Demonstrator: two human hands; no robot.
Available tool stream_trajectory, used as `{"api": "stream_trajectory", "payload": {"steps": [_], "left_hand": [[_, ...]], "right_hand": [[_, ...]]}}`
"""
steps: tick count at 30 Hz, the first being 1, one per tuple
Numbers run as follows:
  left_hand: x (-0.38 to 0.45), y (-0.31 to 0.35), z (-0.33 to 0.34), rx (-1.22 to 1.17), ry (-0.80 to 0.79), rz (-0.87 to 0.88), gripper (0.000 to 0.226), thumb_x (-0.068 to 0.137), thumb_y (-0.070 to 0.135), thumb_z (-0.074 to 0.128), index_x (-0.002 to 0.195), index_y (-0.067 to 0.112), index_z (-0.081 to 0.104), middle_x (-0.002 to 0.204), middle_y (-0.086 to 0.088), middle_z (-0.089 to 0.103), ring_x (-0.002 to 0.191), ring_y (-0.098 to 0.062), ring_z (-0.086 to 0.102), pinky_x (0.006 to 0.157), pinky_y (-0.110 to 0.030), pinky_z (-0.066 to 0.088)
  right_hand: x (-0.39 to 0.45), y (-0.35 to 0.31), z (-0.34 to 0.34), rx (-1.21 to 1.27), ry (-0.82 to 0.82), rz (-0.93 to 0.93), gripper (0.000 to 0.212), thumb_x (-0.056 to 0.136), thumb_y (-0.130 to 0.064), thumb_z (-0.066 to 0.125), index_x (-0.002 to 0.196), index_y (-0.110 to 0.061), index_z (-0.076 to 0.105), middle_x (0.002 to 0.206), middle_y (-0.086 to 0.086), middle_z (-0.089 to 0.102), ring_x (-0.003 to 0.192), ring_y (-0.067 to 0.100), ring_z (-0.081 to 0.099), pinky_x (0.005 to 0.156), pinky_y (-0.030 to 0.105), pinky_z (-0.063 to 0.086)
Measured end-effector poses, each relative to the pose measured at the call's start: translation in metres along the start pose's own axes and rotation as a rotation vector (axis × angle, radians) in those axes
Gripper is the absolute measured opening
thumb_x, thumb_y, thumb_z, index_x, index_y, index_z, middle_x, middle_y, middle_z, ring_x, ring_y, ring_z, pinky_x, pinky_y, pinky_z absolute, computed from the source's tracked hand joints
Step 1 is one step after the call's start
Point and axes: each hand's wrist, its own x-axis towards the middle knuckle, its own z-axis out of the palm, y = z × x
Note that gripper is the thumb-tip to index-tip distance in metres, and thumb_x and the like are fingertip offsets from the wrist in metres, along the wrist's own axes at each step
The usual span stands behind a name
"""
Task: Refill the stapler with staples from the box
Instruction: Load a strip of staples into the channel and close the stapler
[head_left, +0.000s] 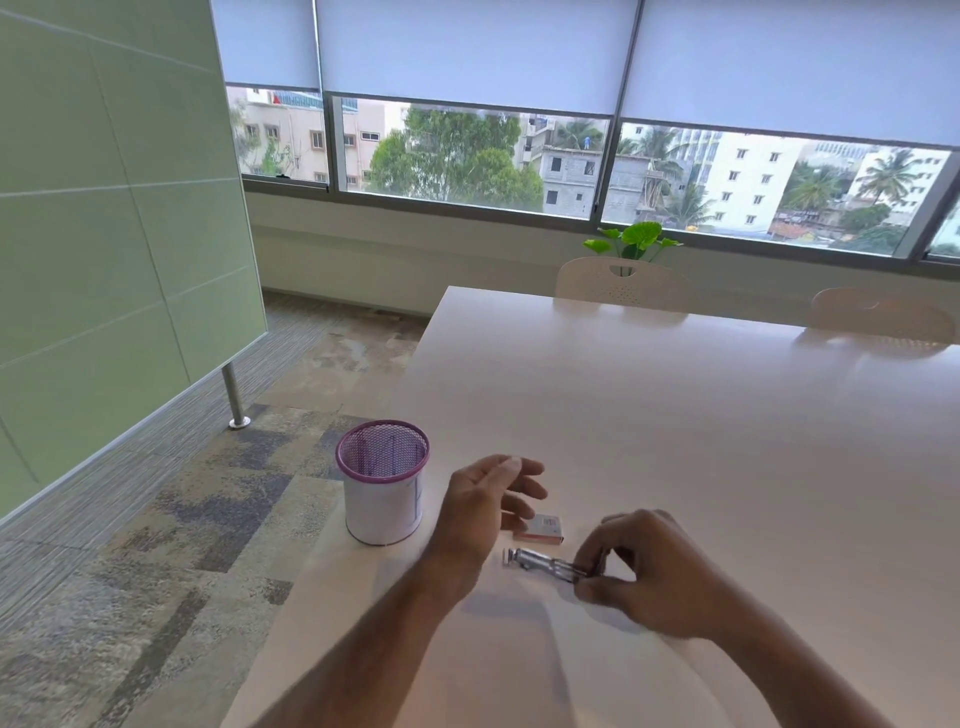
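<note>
A small metal stapler (545, 562) lies low over the white table (675, 415), its free end pointing left. My right hand (644, 571) pinches its right end between thumb and fingers. Just behind it rests a small pink and white staple box (543, 529), lying flat on the table. My left hand (493, 493) hovers to the left of the box with the fingers spread and nothing in it, the fingertips close to the box's left end.
A purple mesh pen cup (383, 480) stands near the table's left edge, left of my left hand. Two white chairs (621, 283) and a green plant (634, 239) are at the far side. The floor drops off left of the table.
</note>
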Motion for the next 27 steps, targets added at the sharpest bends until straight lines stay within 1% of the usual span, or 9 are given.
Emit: {"api": "stream_trajectory", "payload": {"steps": [5,9,11,13,18,21,23,25,27], "left_hand": [[-0.007,0.001,-0.001,-0.101,-0.136,-0.178,0.026,0.095,-0.008,0.049,0.106,-0.001,0.071,0.088,-0.014,0.073,0.069,-0.019,0.069,0.063,-0.028,0.057],[-0.018,-0.001,-0.004,0.036,-0.350,-0.109,0.038,0.078,-0.021,0.066,0.108,0.002,0.072,0.095,-0.017,0.075,0.084,-0.026,0.073,0.077,-0.033,0.060],[-0.026,0.000,-0.001,0.038,-0.425,-0.058,0.044,0.071,-0.021,0.074,0.108,0.003,0.073,0.095,-0.016,0.076,0.085,-0.028,0.074,0.076,-0.033,0.059],[-0.029,0.000,0.004,0.005,-0.402,-0.009,0.043,0.068,-0.016,0.080,0.105,0.005,0.075,0.094,-0.016,0.077,0.084,-0.027,0.073,0.074,-0.033,0.058],[-0.029,-0.004,0.010,-0.038,-0.269,0.029,0.021,0.064,0.005,0.086,0.083,0.012,0.080,0.077,-0.012,0.076,0.066,-0.021,0.068,0.069,-0.032,0.061],[-0.028,-0.002,0.007,-0.005,-0.259,0.035,0.017,0.069,0.000,0.085,0.082,0.011,0.081,0.076,-0.013,0.076,0.065,-0.021,0.068,0.069,-0.032,0.062],[-0.026,-0.001,0.005,-0.007,-0.228,0.026,0.018,0.072,-0.007,0.082,0.082,0.007,0.080,0.076,-0.016,0.075,0.065,-0.022,0.069,0.069,-0.031,0.062],[-0.025,-0.002,0.005,-0.035,-0.178,0.017,0.016,0.072,-0.009,0.080,0.083,0.004,0.079,0.078,-0.019,0.074,0.070,-0.027,0.069,0.068,-0.030,0.062],[-0.024,-0.002,0.005,-0.082,-0.120,0.010,0.016,0.073,-0.010,0.079,0.083,0.002,0.079,0.080,-0.023,0.073,0.074,-0.032,0.070,0.064,-0.029,0.061]], "right_hand": [[-0.004,-0.001,-0.021,0.036,0.061,-0.010,0.014,0.059,-0.034,0.078,0.072,-0.032,0.075,0.069,-0.013,0.070,0.052,0.007,0.046,0.052,0.014,0.034],[-0.005,0.001,-0.031,0.001,0.100,-0.008,0.016,0.060,-0.034,0.079,0.075,-0.035,0.073,0.070,-0.009,0.071,0.055,0.007,0.048,0.053,0.014,0.034],[-0.005,0.001,-0.034,-0.017,0.113,-0.008,0.016,0.060,-0.035,0.078,0.074,-0.035,0.073,0.069,-0.009,0.070,0.057,0.006,0.050,0.054,0.013,0.034],[-0.005,-0.001,-0.035,-0.017,0.112,-0.004,0.015,0.060,-0.036,0.077,0.074,-0.035,0.073,0.070,-0.009,0.071,0.056,0.006,0.050,0.054,0.014,0.034],[-0.002,-0.006,-0.032,0.004,0.091,-0.013,0.016,0.059,-0.041,0.074,0.074,-0.036,0.073,0.071,-0.010,0.072,0.057,0.009,0.051,0.054,0.015,0.035],[-0.001,-0.005,-0.032,0.052,0.074,-0.003,0.020,0.058,-0.043,0.076,0.077,-0.035,0.074,0.064,-0.003,0.069,0.049,0.008,0.042,0.049,0.015,0.031],[0.000,-0.003,-0.035,0.223,0.082,0.045,0.023,0.056,-0.035,0.079,0.077,-0.028,0.075,0.058,-0.008,0.066,0.045,0.006,0.036,0.048,0.015,0.029],[0.001,-0.001,-0.042,0.443,0.101,0.133,0.019,0.056,-0.018,0.072,0.075,-0.019,0.073,0.054,-0.015,0.062,0.048,0.005,0.035,0.048,0.018,0.030],[0.001,0.003,-0.051,0.597,0.099,0.205,0.020,0.055,-0.007,0.061,0.071,-0.011,0.072,0.058,-0.008,0.063,0.051,0.011,0.041,0.050,0.023,0.034]]}}
